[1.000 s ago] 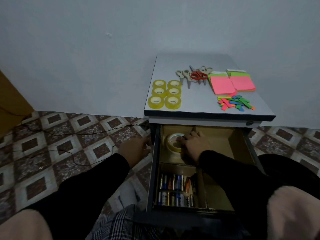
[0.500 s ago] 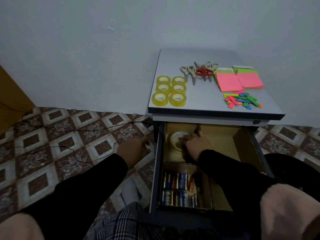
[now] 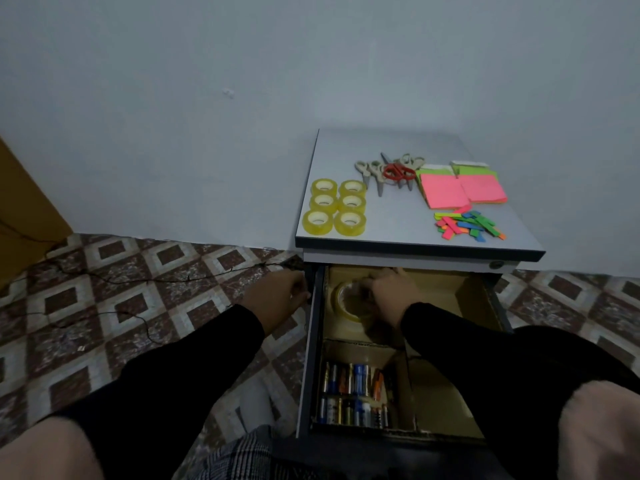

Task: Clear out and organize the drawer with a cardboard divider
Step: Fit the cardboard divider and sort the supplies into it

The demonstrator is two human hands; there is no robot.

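One tape roll (image 3: pixel 348 301) — right hand (image 3: pixel 389 292) fingers curled on it | left hand (image 3: pixel 277 299) fingers curled — labels unreadable

Dim, bluish, soft light; wide-angle bending at edges.

left hand (image 3: pixel 277 299) curled; right hand (image 3: pixel 389 294) reaching, gripping

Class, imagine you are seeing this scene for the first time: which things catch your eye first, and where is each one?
The bright pink sticky notes at the cabinet top's far right stand out first, with six yellow tape rolls in two rows on its left. Below, in the open drawer, the right hand rests on one more tape roll in the rear compartment, and batteries fill the front left one.
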